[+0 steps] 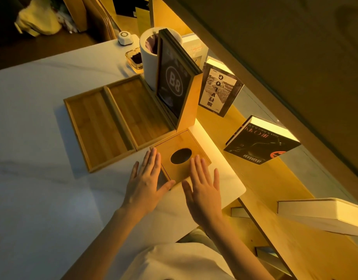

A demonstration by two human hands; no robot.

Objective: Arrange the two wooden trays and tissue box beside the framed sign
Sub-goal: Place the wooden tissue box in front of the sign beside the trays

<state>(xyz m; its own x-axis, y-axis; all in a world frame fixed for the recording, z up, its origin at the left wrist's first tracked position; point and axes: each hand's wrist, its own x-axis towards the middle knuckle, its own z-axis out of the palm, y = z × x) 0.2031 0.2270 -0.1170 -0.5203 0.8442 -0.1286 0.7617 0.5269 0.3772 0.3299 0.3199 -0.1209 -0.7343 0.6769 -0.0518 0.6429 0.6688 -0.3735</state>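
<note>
Two shallow wooden trays lie side by side on the white table, the left tray (95, 126) touching the right tray (137, 112). The right tray sits against the framed "B8" sign (174, 85), which stands upright on a wooden base. The wooden tissue box (181, 156), with an oval hole in its lid, stands just in front of the sign's base and touches the right tray's near corner. My left hand (145, 180) lies flat with spread fingers against the box's left side. My right hand (204, 188) rests flat over its near right corner. Neither hand grips anything.
A white cylindrical bin (149, 57) stands behind the sign, with a glass ashtray (135, 59) and a small white device (125, 38) beyond. Books (261, 142) lean on a lit wooden shelf to the right. The table's rounded corner (240, 190) is near my right hand.
</note>
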